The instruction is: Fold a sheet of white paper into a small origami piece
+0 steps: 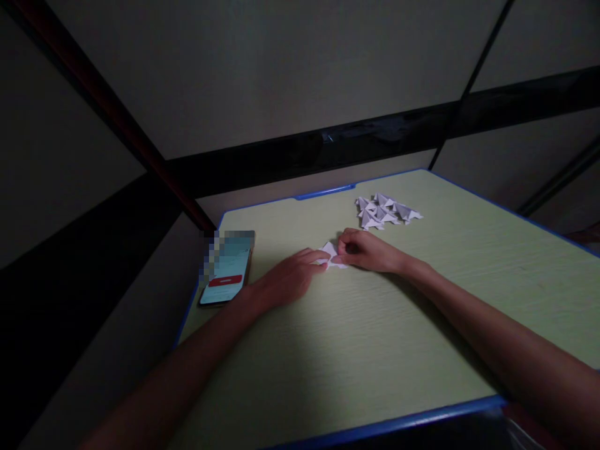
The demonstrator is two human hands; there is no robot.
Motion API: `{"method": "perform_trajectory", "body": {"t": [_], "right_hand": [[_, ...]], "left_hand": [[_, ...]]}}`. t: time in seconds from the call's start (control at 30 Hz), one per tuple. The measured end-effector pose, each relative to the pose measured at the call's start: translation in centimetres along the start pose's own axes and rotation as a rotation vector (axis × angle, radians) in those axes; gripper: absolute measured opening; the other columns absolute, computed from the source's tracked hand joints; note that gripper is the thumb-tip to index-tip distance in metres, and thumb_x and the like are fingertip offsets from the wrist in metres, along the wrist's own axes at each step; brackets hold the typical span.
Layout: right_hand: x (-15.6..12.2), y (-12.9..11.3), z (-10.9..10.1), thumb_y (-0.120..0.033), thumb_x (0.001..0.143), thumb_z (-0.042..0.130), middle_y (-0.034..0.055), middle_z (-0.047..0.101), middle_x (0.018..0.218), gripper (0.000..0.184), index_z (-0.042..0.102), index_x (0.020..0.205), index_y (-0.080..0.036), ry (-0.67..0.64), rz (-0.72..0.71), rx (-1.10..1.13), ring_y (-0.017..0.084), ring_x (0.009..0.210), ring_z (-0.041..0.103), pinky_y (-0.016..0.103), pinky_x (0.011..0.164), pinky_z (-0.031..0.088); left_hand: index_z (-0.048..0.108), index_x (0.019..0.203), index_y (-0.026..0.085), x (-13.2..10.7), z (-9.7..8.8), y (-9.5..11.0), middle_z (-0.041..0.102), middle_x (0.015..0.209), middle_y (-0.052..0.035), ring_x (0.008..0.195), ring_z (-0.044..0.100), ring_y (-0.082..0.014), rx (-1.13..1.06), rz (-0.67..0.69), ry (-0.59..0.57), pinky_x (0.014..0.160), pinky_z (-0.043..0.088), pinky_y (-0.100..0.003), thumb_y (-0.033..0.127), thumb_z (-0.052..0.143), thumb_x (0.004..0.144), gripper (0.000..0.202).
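A small white folded paper piece (332, 256) lies on the pale green table (375, 337), held between both hands. My left hand (288, 279) rests on the table with its fingertips pinched on the piece's left side. My right hand (365, 250) is curled, fingers pressed on the piece's right side. Much of the paper is hidden under the fingers.
A pile of several finished white folded paper pieces (385, 210) sits at the table's far side. A phone (227, 269) with a lit screen lies near the left edge. The table has a blue rim (389, 425). Dark walls and beams surround it.
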State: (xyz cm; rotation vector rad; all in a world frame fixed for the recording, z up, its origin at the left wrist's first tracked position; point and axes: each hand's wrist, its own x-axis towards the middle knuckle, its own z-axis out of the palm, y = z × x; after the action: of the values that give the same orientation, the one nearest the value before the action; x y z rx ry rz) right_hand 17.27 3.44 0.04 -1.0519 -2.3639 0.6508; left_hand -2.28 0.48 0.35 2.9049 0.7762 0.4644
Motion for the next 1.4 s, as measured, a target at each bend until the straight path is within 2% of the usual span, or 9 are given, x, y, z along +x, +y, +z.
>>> {"method": "perform_trajectory", "body": {"t": [0.1, 0.27, 0.43, 0.6, 0.77, 0.9, 1.03, 1.2, 1.4], "right_hand": [[0.0, -0.1, -0.3, -0.026, 0.067, 0.057, 0.0004, 0.044, 0.063, 0.016, 0.05, 0.062, -0.013, -0.031, 0.023, 0.053, 0.009, 0.055, 0.041, 0.021, 0.051, 0.032], [0.2, -0.4, -0.4, -0.021, 0.065, 0.059, -0.0002, 0.044, 0.063, 0.013, 0.05, 0.06, -0.013, -0.034, 0.043, 0.005, 0.009, 0.055, 0.04, 0.021, 0.051, 0.031], [0.1, -0.4, -0.3, -0.022, 0.066, 0.059, -0.0005, 0.043, 0.061, 0.015, 0.05, 0.059, -0.012, -0.033, 0.066, 0.042, 0.009, 0.054, 0.04, 0.02, 0.05, 0.031], [-0.2, 0.0, -0.2, -0.025, 0.067, 0.059, 0.0008, 0.044, 0.065, 0.015, 0.052, 0.064, -0.012, -0.009, -0.006, 0.067, 0.01, 0.057, 0.042, 0.021, 0.052, 0.033], [-0.5, 0.1, -0.8, -0.025, 0.067, 0.06, 0.0032, 0.05, 0.072, 0.014, 0.058, 0.074, -0.013, -0.012, -0.081, 0.122, 0.012, 0.064, 0.045, 0.025, 0.059, 0.038], [-0.6, 0.0, -1.1, -0.025, 0.07, 0.056, 0.0031, 0.05, 0.068, 0.013, 0.059, 0.066, -0.012, -0.058, -0.065, 0.157, 0.012, 0.064, 0.047, 0.025, 0.06, 0.039], [-0.4, 0.0, -0.5, -0.024, 0.069, 0.056, 0.0006, 0.046, 0.062, 0.017, 0.053, 0.057, -0.012, -0.002, -0.021, 0.143, 0.01, 0.058, 0.043, 0.023, 0.054, 0.036], [0.0, 0.0, -0.1, -0.023, 0.065, 0.058, -0.0025, 0.042, 0.057, 0.018, 0.048, 0.053, -0.014, -0.005, 0.014, 0.149, 0.008, 0.051, 0.039, 0.02, 0.047, 0.031], [-0.1, -0.3, -0.2, -0.02, 0.065, 0.057, -0.0005, 0.043, 0.062, 0.015, 0.048, 0.055, -0.014, 0.023, -0.002, 0.086, 0.009, 0.054, 0.041, 0.02, 0.05, 0.032]], "left_hand": [[0.054, 0.097, 0.009, 0.0, -0.1, 0.2, 0.053, 0.11, -0.0121, 0.1, 0.047, -0.0165, 0.023, 0.005, -0.018, 0.087, 0.04, -0.033, 0.004, 0.031, 0.076, 0.031], [0.055, 0.097, 0.009, 0.1, -0.4, 0.5, 0.054, 0.111, -0.0116, 0.1, 0.047, -0.0161, 0.045, -0.009, -0.034, 0.087, 0.04, -0.032, 0.006, 0.031, 0.078, 0.031], [0.051, 0.104, 0.007, 0.1, -0.2, 0.7, 0.052, 0.114, -0.0127, 0.1, 0.048, -0.0158, 0.084, 0.026, -0.029, 0.086, 0.041, -0.032, 0.007, 0.028, 0.08, 0.033], [0.054, 0.101, 0.009, 0.0, 0.0, 0.5, 0.056, 0.109, -0.0104, 0.102, 0.048, -0.0169, 0.08, -0.02, -0.01, 0.09, 0.039, -0.037, 0.004, 0.031, 0.077, 0.034], [0.055, 0.1, 0.009, 0.0, -0.2, 0.6, 0.055, 0.11, -0.0108, 0.104, 0.047, -0.0163, 0.033, -0.04, -0.027, 0.09, 0.04, -0.036, 0.001, 0.032, 0.072, 0.037], [0.055, 0.098, 0.01, 0.0, -0.1, 0.5, 0.056, 0.109, -0.0103, 0.103, 0.047, -0.0162, 0.02, -0.038, -0.015, 0.09, 0.038, -0.036, -0.001, 0.033, 0.069, 0.038], [0.055, 0.097, 0.012, -0.1, 0.1, 0.1, 0.057, 0.108, -0.0078, 0.102, 0.047, -0.016, -0.004, -0.047, 0.006, 0.091, 0.037, -0.036, -0.003, 0.034, 0.064, 0.042], [0.056, 0.091, 0.012, 0.0, 0.1, -0.3, 0.058, 0.105, -0.0071, 0.099, 0.048, -0.0161, -0.044, -0.042, 0.012, 0.089, 0.037, -0.035, -0.003, 0.034, 0.061, 0.041], [0.057, 0.084, 0.014, 0.2, 0.0, -0.2, 0.06, 0.098, -0.0048, 0.094, 0.048, -0.0168, -0.024, -0.016, 0.036, 0.088, 0.037, -0.036, -0.002, 0.034, 0.061, 0.036]]}}
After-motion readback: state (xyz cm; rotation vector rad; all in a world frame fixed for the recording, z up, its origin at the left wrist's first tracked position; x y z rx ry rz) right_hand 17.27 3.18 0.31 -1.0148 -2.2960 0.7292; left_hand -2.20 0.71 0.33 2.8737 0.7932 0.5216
